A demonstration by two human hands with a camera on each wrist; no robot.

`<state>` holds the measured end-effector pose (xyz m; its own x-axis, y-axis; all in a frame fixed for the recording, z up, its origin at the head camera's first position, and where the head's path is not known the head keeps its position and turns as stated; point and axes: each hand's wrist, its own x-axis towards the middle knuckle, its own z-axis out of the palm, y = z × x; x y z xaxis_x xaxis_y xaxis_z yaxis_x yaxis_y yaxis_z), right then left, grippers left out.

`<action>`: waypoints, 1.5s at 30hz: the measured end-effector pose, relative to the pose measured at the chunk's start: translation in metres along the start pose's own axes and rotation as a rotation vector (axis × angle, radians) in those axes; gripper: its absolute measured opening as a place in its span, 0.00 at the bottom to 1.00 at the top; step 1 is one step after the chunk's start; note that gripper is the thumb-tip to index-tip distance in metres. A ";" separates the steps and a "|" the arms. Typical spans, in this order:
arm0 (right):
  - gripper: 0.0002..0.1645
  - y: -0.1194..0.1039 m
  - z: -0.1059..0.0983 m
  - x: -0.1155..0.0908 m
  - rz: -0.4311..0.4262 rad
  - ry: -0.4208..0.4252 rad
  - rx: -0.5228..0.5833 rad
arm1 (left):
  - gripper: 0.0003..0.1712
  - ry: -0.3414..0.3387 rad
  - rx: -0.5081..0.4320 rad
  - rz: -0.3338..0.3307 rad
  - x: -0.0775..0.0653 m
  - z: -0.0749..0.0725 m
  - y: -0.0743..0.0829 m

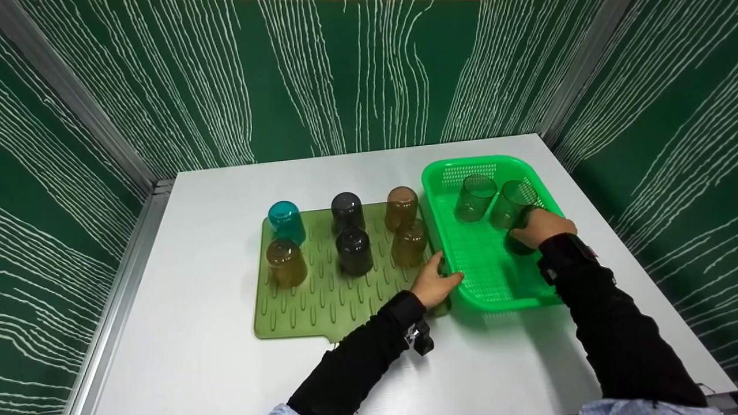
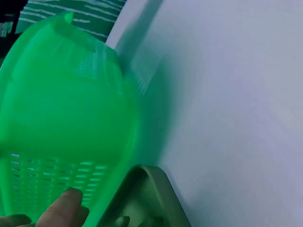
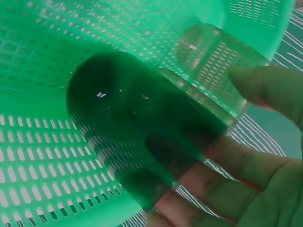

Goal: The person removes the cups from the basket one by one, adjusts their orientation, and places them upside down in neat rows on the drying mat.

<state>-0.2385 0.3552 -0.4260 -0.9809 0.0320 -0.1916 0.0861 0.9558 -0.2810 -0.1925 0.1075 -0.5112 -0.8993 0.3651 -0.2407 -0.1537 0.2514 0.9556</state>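
Note:
My right hand point(image 1: 545, 227) reaches into the green plastic basket point(image 1: 484, 302) and grips a dark tumbler point(image 3: 142, 118). In the right wrist view its fingers point(image 3: 208, 184) lie against the tumbler near the open end, and the thumb point(image 3: 260, 85) stands apart. Two clear tinted tumblers point(image 1: 476, 199) are in the basket just beyond this hand. At the basket's near left rim is my left hand point(image 1: 432, 282), fingers spread, thumb over the rim. In the left wrist view a finger point(image 2: 64, 208) overlaps the perforated wall.
An olive-green drying mat point(image 1: 311, 323) lies left of the basket. Upside down on it stand a teal tumbler point(image 1: 286, 222), two dark tumblers point(image 1: 354, 252) and several amber ones point(image 1: 286, 263). Green patterned walls point(image 1: 369, 75) surround the white table point(image 1: 190, 300).

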 end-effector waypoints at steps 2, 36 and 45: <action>0.15 0.000 0.003 0.001 -0.007 0.011 -0.010 | 0.43 0.012 0.003 -0.005 0.000 0.003 0.000; 0.22 -0.018 -0.007 -0.010 -0.140 0.117 0.034 | 0.41 0.055 -0.112 0.005 0.000 0.012 -0.001; 0.16 -0.052 -0.011 -0.032 -0.251 0.393 0.139 | 0.41 0.024 -0.176 0.017 -0.003 0.012 -0.003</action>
<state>-0.2132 0.3079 -0.3950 -0.9635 -0.0609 0.2607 -0.1656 0.9008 -0.4015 -0.1847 0.1162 -0.5159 -0.9118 0.3458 -0.2217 -0.2055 0.0834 0.9751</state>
